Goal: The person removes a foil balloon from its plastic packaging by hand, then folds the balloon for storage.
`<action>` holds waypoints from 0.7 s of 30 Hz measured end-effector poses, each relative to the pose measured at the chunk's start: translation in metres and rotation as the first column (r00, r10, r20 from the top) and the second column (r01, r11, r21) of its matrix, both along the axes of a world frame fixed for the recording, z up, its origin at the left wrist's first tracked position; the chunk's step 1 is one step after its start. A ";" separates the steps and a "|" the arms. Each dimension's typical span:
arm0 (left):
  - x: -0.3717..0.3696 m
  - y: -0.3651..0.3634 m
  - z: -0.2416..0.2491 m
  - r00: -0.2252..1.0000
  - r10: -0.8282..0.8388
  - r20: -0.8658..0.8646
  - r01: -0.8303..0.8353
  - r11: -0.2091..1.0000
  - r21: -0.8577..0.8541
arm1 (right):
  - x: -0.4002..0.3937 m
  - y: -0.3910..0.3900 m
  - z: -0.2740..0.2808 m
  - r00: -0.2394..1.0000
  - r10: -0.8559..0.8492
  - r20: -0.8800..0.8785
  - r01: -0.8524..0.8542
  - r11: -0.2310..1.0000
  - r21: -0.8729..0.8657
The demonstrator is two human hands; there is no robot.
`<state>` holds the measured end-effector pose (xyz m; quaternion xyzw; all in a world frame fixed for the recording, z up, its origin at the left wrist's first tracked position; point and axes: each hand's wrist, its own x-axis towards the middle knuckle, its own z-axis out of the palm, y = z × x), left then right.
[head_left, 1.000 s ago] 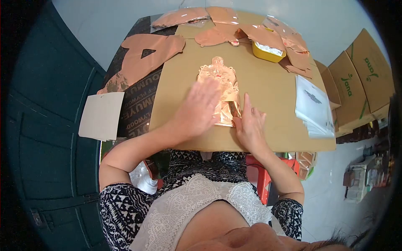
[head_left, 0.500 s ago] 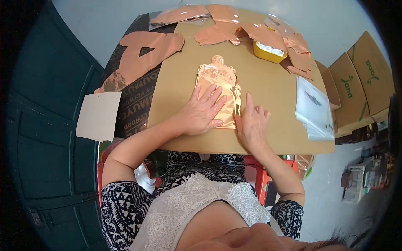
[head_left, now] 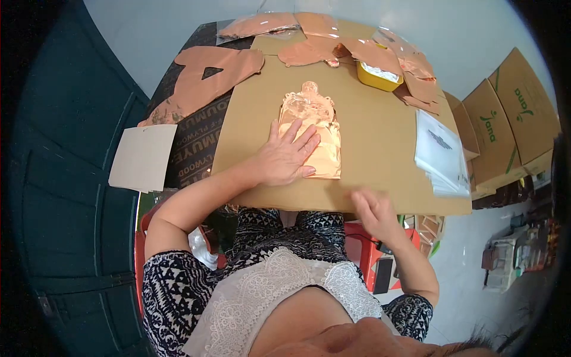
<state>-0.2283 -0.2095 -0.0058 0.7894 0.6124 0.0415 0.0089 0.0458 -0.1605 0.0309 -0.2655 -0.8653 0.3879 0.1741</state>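
A flat, shiny rose-gold foil piece (head_left: 310, 108), bottle-shaped with a narrow neck and looking like a deflated foil balloon, lies on the cardboard-covered table. My left hand (head_left: 286, 156) presses flat on its lower left part, fingers spread, hiding some of the foil. Off to the right, at the table's front edge, my right hand (head_left: 376, 213) is apart from the foil. Its fingers are curled in and slightly blurred, and I see nothing in them.
Beyond the foil lie a large rose-gold foil shape (head_left: 208, 74), clear packets (head_left: 259, 25) and a yellow container (head_left: 379, 82). White printed plastic bags (head_left: 440, 152) sit at right, pale cards (head_left: 143, 157) at left. Cardboard boxes (head_left: 493, 119) stand beyond the right edge.
My right hand has left the foil's right edge, moved toward me to the table's front edge, and curled its fingers. My left hand stays flat on the foil.
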 end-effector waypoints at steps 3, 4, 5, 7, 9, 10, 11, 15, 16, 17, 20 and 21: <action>0.006 -0.014 0.003 0.999 -0.036 0.012 0.036 0.999 -0.011 | 0.020 -0.018 0.011 0.975 0.185 0.125 -0.060 0.759 -0.649; 0.010 -0.022 0.005 0.999 -0.048 0.019 0.048 0.999 -0.014 | 0.025 -0.017 0.000 0.960 0.241 0.140 -0.075 0.709 -0.701; 0.015 -0.029 0.007 0.998 -0.055 0.006 0.056 0.998 -0.032 | 0.028 -0.018 -0.011 0.943 0.298 0.151 -0.087 0.655 -0.751; 0.021 -0.043 0.007 0.997 -0.077 -0.019 0.076 0.995 -0.064 | 0.024 -0.024 -0.035 0.970 0.238 0.059 -0.113 0.649 -0.752; 0.033 -0.059 0.015 0.994 -0.109 0.000 0.109 0.993 -0.035 | 0.022 -0.029 -0.063 0.982 0.148 -0.119 -0.180 0.523 -0.833; 0.039 -0.067 0.016 0.992 -0.125 0.010 0.126 0.992 -0.023 | 0.021 -0.032 -0.072 0.979 0.073 -0.189 -0.201 0.454 -0.868; 0.044 -0.076 0.013 0.988 -0.154 0.028 0.153 0.987 0.053 | 0.013 -0.038 -0.075 0.968 -0.009 -0.252 -0.229 0.383 -0.895; 0.063 -0.099 0.021 0.969 -0.204 0.138 0.200 0.979 0.044 | 0.000 -0.058 -0.079 0.910 -0.347 -0.228 -0.168 0.195 -0.966; 0.064 -0.103 0.024 0.958 -0.203 0.200 0.196 0.979 0.054 | -0.003 -0.062 -0.075 0.890 -0.411 -0.198 -0.128 0.192 -0.973; 0.063 -0.106 0.024 0.944 -0.202 0.260 0.191 0.979 0.066 | -0.003 -0.062 -0.081 0.889 -0.393 -0.235 -0.166 0.203 -0.965; 0.048 -0.118 0.016 0.814 -0.122 0.567 0.015 0.982 0.190 | -0.006 -0.065 -0.091 0.862 -0.419 -0.287 -0.222 0.198 -0.955; 0.043 -0.126 0.012 0.727 -0.093 0.680 -0.083 0.972 0.221 | -0.005 -0.065 -0.090 0.856 -0.408 -0.318 -0.271 0.171 -0.947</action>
